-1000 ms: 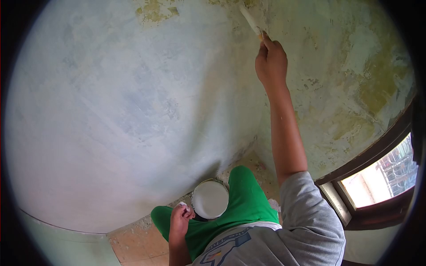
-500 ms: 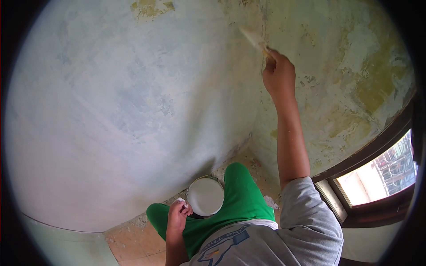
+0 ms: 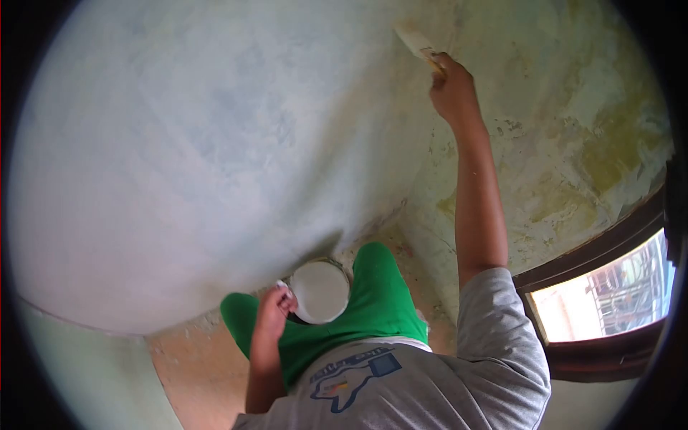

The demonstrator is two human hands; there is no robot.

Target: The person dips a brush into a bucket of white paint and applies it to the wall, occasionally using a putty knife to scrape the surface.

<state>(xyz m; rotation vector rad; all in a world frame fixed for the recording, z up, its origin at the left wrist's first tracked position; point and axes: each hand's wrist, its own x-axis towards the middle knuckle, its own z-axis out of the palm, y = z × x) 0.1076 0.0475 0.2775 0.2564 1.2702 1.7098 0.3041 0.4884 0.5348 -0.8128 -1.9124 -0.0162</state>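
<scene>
My right hand (image 3: 454,87) is raised to the wall near the corner, fingers closed around the yellowish handle of a paintbrush (image 3: 414,41). Its flat, whitish end points up and left, against or very close to the wall (image 3: 215,179). Low in the view, my left hand (image 3: 274,312) is curled beside a round bucket (image 3: 320,292) of smooth white paint. A small white lump or scrap (image 3: 284,289) shows at its fingertips; what it is I cannot make out. The bucket stands between my green-trousered knees.
The adjoining wall (image 3: 552,179) at right has olive patches and flaking spots. A dark-framed window (image 3: 605,287) with a grille beyond it lies low on the right. Brownish, stained floor (image 3: 190,365) shows beside my legs, near the wall's base.
My right hand and the paintbrush have moved slightly up and right in view. The bucket, my knees and left hand appear higher and further left, as the camera view has shifted.
</scene>
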